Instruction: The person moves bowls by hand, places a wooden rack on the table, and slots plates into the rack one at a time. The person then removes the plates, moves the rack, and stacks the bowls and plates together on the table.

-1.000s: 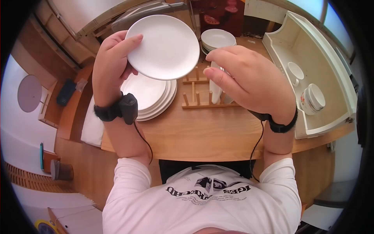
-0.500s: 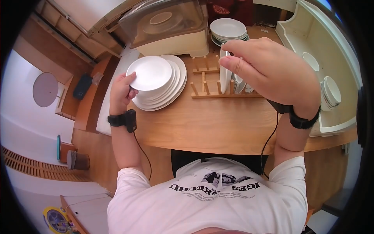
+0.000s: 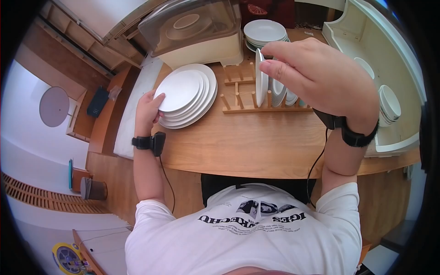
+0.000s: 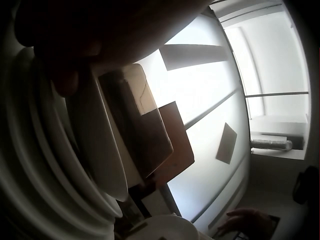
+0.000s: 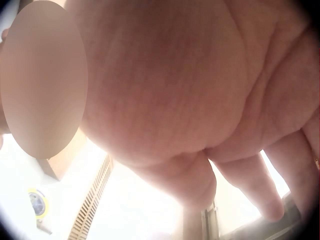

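In the head view my left hand [image 3: 147, 110] grips the near left rim of the top white plate [image 3: 179, 91], thumb above, fingers at the edge. That plate lies over a stack of several larger plates [image 3: 211, 90]; the left wrist view shows its rim [image 4: 102, 140] close beside the others. My right hand [image 3: 321, 75] is over a wooden peg rack [image 3: 236, 110], thumb and forefinger tips at the upper edge of an upright white plate [image 3: 260, 82]. More dishes [image 3: 277, 91] stand in the rack, partly hidden by this hand. The right wrist view shows mostly palm [image 5: 175, 85].
Behind the plate stack stands a cream box with a clear lid [image 3: 197, 50]. Stacked bowls [image 3: 265, 31] are behind the rack. A cream open cabinet [image 3: 389, 59], lying at the right, holds more bowls [image 3: 389, 103]. The wooden table's front edge [image 3: 247, 176] is near my body.
My left hand has brought the raised plate down onto the stack. My right hand remains by the upright plate in the rack. The head view has shifted.
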{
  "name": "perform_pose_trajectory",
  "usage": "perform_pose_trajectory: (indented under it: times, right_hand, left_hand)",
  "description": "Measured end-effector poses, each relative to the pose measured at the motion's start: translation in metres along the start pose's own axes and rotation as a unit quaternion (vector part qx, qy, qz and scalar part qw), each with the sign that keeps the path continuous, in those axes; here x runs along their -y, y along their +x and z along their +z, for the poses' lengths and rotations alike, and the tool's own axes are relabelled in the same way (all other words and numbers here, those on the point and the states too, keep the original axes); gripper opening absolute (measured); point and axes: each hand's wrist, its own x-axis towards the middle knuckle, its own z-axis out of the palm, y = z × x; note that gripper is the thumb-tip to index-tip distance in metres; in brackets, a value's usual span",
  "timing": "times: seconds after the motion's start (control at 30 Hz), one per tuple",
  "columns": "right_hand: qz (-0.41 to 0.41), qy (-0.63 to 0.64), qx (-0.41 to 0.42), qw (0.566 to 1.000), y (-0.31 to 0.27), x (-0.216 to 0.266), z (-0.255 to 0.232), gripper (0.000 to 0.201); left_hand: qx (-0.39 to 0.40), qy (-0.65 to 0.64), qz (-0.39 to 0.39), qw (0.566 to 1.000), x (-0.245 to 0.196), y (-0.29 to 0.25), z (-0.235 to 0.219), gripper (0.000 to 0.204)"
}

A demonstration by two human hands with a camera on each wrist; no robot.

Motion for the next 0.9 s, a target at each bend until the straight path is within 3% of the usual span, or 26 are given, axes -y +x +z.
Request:
perform_pose_trajectory:
  times: [0.37,0.57,0.77,0.87,0.9]
  right_hand:
    - [0.01,-0.003,0.003,1.0,-0.002,0.0,-0.002,0.032]
    - [0.01,0.01,-0.004,1.0,-0.003,-0.005,-0.006,0.031]
    - [0.001,-0.01,-0.007,1.0,-0.001,-0.01,-0.005,0.03]
    - [0.052,-0.012,0.023,0.998,0.003,-0.005,-0.007,0.031]
    - [0.057,-0.029,0.008,0.998,0.005,-0.005,-0.004,0.031]
  left_hand:
    - [-0.033,0.159,0.021,0.986,-0.002,0.006,0.005,0.044]
    - [-0.089,0.253,0.052,0.962,0.002,0.006,0.006,0.056]
    - [-0.104,0.318,0.057,0.941,-0.022,-0.008,0.015,0.051]
    - [-0.149,0.354,0.206,0.9,-0.01,0.008,0.02,0.046]
    - [-0.125,0.314,0.2,0.92,-0.008,0.012,0.023,0.045]
